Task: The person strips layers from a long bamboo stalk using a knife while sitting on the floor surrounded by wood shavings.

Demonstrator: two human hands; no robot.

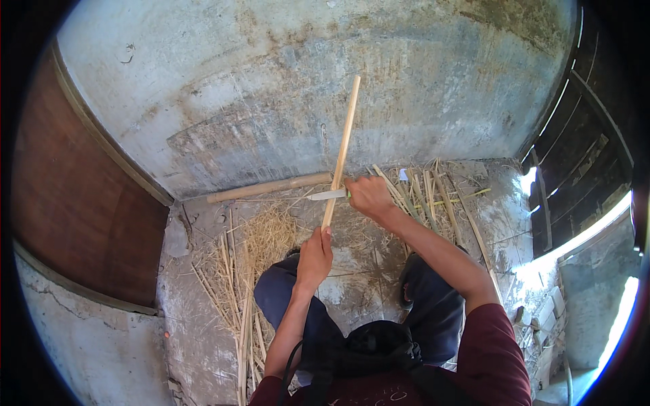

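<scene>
My left hand (pixel 315 258) is closed round the near end of a long, pale bamboo strip (pixel 347 135). The strip slants up and away from me, its far end in front of the wall. In my right hand (pixel 370 197) is a knife (pixel 328 195), its handle mostly hidden by the fingers, with a bit of green showing. The blade points left and lies across the strip, a little beyond my left hand. From this view I cannot tell how deep the edge sits in the strip.
Curly shavings (pixel 271 233) and thin strips (pixel 245 318) lie on the floor to my left. More split pieces (pixel 433 196) lie to the right. A round pole (pixel 271 187) rests along the wall's foot (pixel 223 122). A brown door (pixel 88 183) stands left; dark boards (pixel 582 135) stand right.
</scene>
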